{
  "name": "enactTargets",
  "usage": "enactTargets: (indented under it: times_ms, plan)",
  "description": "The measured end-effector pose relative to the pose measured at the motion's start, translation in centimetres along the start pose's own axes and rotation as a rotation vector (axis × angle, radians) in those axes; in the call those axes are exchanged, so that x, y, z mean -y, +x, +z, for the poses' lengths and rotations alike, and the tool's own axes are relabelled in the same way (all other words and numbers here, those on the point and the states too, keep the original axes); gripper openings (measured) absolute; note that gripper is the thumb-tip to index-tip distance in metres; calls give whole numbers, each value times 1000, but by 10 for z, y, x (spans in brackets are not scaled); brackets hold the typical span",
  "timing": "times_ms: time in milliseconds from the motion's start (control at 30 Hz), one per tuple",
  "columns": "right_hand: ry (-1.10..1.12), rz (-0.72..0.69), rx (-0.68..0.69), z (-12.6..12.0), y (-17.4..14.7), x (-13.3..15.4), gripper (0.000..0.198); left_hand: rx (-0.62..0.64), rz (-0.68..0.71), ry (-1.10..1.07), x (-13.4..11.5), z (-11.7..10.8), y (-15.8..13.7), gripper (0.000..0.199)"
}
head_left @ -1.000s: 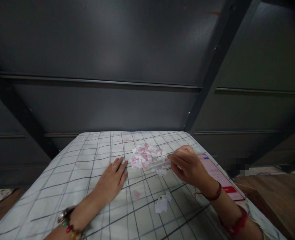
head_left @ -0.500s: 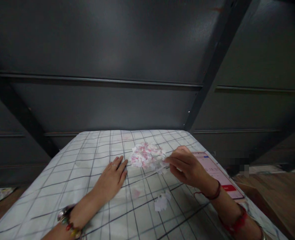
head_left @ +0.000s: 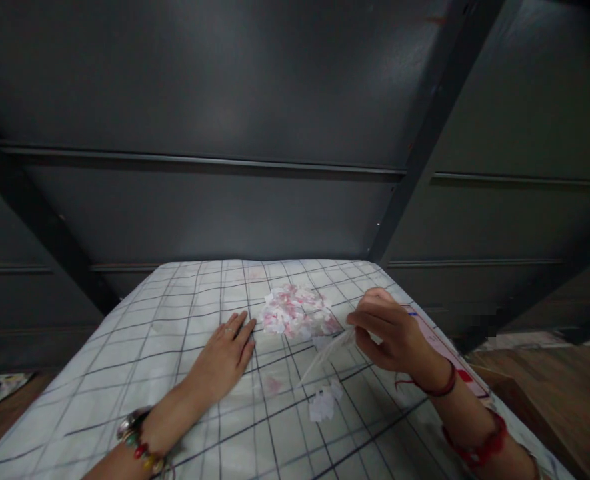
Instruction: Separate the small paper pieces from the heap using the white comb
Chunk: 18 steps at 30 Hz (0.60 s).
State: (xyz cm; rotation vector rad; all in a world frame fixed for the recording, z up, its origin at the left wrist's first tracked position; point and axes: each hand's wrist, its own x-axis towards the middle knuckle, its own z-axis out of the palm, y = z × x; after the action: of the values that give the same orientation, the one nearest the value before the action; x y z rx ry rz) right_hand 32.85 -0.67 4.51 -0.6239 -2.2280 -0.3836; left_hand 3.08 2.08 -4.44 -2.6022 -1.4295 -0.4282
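Note:
My left hand (head_left: 227, 353) lies flat on the checked cloth, fingers spread, its tips close to the left side of a heap of small white and pink paper scraps (head_left: 295, 310). To the right of the heap, my right hand (head_left: 387, 330) is raised a little with thumb and fingers pinched. From that pinch a long thin white strip (head_left: 325, 357) slants down to the left; it is smeared by motion, so its exact kind is unclear. A smaller group of white paper scraps (head_left: 323, 403) lies nearer to me, below the strip.
The white checked cloth (head_left: 185, 333) covers the table. A phone with a pink screen (head_left: 437, 347) lies at the right edge, partly hidden behind my right forearm. A dark panelled wall (head_left: 235, 213) stands at the far edge. A faint pink stain (head_left: 273, 385) marks the cloth.
My right hand has moved right, away from the heap, drawing the thin white strip with it; the strip now slants more steeply. My left hand has stayed in place.

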Motion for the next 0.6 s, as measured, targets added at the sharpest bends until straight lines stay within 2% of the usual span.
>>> enactTargets:
  times_ms: [133,267,400,600]
  plan:
    - [-28,23,-28,-9,0,-1,22,-20,-8,-2,0,1,0,44]
    - [-5,25,4,-15,1,-3,20,13,-21,-8,-1,-2,1,44]
    - [25,3,44,-8,2,1,18,39,-23,2,-2,-4,1,44]
    - [-38,-34,-9,4,3,6,21,24,-30,-8,-1,-3,0,44]
